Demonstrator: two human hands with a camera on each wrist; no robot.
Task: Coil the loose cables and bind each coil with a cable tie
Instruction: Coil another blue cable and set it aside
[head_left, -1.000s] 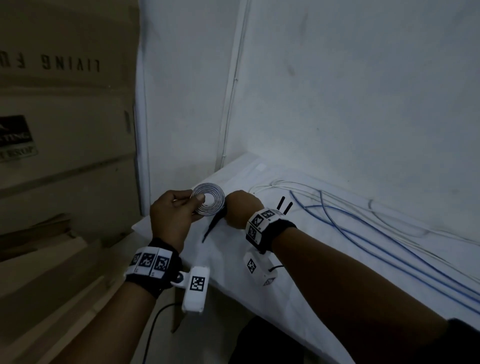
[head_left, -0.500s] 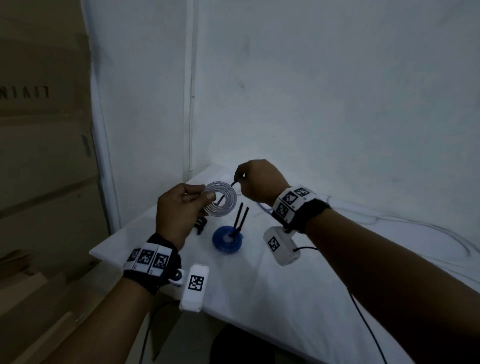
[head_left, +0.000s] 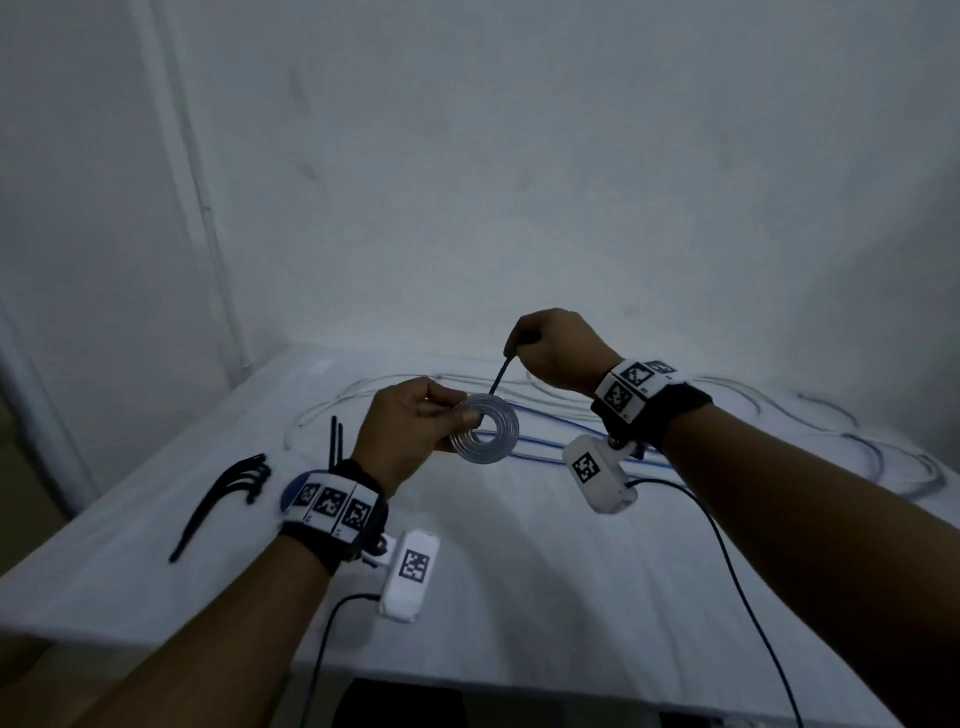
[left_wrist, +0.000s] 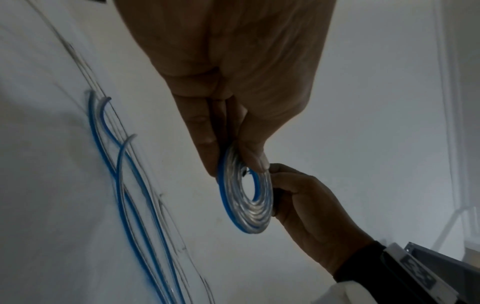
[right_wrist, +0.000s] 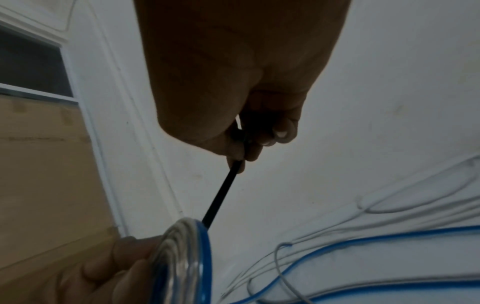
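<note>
A: Start at the left edge; what lies there?

B: A small bundle of spare black ties (head_left: 228, 488) on the white table (head_left: 519, 571), near the left wrist; kept within reach, I'd judge, for the coils to come. Just beside it two black tails (head_left: 336, 436) stand up behind the wrist, over a blue shape (head_left: 287, 500) mostly hidden by the wristband; I cannot tell what it is.

A: And the left hand?

B: The left hand (head_left: 410, 426) holds the flat coil (head_left: 485, 427) in the air above the table; thumb and fingertips are pinched together on its near rim, leaving the central hole free. The left wrist view shows the coil as clear turns with a blue outer edge.

A: Why that grip?

B: Probably to stop the turns springing apart while the tie passes through.

A: The right hand?

B: The right hand (head_left: 558, 349) is raised beyond the coil, fingers curled tight on the cable tie (head_left: 500, 375); the strap runs straight down to the coil's far rim, looking taut, as if being pulled snug.

A: Further right?

B: Loose blue and pale cables (head_left: 571, 447) sprawl across the table to the wall, not yet coiled.

A: Any writing?

B: None legible; only square black-and-white markers on the wristbands (head_left: 332, 506) and the wrist cameras (head_left: 410, 574).
</note>
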